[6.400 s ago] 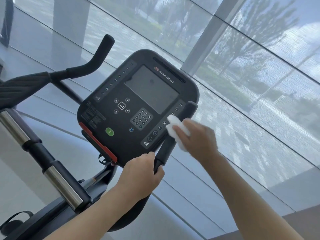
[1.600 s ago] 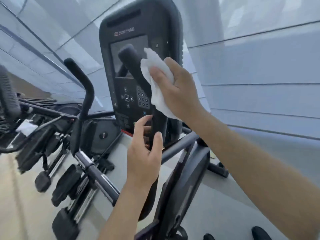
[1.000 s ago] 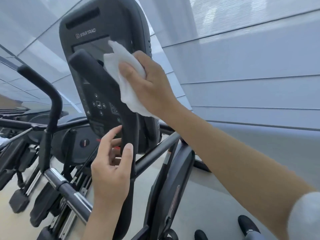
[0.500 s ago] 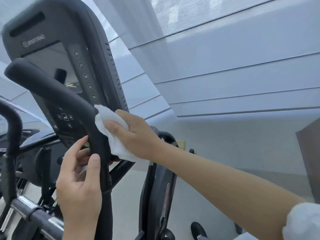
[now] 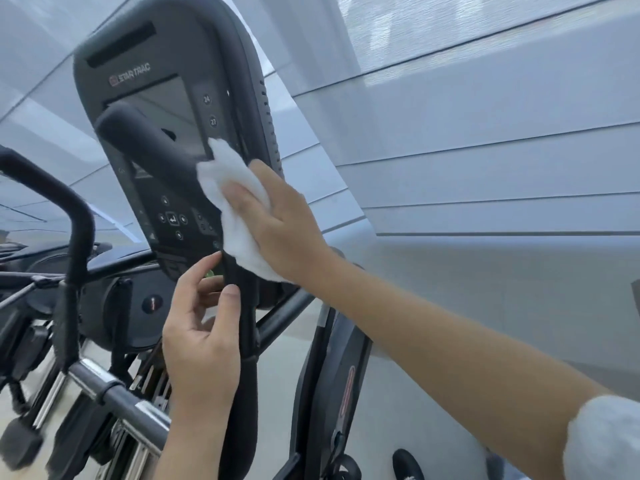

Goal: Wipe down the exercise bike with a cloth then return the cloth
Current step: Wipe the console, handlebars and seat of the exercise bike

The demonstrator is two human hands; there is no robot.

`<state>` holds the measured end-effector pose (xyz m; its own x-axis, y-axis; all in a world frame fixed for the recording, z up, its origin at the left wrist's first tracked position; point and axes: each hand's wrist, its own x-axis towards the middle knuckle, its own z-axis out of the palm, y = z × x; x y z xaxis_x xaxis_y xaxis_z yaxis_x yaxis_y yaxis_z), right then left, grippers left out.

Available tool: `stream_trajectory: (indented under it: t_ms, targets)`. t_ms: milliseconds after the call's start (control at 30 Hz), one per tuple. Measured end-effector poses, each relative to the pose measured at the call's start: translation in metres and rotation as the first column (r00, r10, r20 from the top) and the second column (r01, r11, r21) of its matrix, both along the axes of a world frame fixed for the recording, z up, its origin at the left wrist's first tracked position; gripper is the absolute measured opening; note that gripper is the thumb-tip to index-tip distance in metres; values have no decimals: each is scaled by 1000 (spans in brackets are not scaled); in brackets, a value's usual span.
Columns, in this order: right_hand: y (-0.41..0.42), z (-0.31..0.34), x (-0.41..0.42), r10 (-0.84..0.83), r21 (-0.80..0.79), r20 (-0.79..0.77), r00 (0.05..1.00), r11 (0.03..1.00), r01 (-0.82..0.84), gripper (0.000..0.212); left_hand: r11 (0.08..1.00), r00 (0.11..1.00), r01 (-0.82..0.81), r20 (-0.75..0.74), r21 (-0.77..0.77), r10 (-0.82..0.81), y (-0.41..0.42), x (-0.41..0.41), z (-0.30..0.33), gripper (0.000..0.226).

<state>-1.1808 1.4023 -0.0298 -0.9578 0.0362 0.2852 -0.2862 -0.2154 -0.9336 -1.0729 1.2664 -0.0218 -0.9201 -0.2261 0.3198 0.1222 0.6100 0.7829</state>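
Observation:
The exercise bike's black console (image 5: pixel 162 95) rises ahead of me, with a dark screen and keys below it. A black padded handlebar (image 5: pixel 152 142) bends across the console and runs down past my hands. My right hand (image 5: pixel 277 223) holds a white cloth (image 5: pixel 235 209) against the bend of this bar, fingers wrapped over the cloth. My left hand (image 5: pixel 202 334) is lower on the same bar, thumb and fingers lightly around its straight part.
A second black handlebar (image 5: pixel 74 237) curves up at the left, with a chrome-banded bar (image 5: pixel 114 396) under it. More gym machines (image 5: pixel 20 327) stand behind on the left. White wall panels (image 5: pixel 485 168) fill the right. A black shoe (image 5: pixel 407 465) shows at the bottom.
My right hand slid the cloth up the handlebar from just above my left hand toward the bend. The view shifted, so the console sits more to the right.

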Motion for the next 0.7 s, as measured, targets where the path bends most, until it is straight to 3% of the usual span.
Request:
stream_trajectory:
  t_ms: [100, 233, 400, 500, 700]
  targets:
    - [-2, -31, 31, 57, -74, 83, 995, 996, -50, 30, 1000, 1000, 13, 12, -12, -13, -1, 1, 1, 38]
    - [8, -45, 39, 188, -55, 121, 975, 982, -182, 31, 1000, 1000, 0, 16, -1, 0, 0, 3, 1, 38]
    - [24, 4, -6, -4, -113, 102, 995, 993, 16, 27, 1000, 1000, -12, 16, 2, 12, -2, 3, -1, 38]
    - [7, 27, -21, -15, -109, 14, 1000, 994, 16, 27, 1000, 1000, -18, 17, 16, 18, -3, 3, -2, 39]
    - [-7, -1, 9, -77, -30, -23, 997, 997, 76, 31, 1000, 1000, 8, 7, 26, -8, -3, 1, 0, 36]
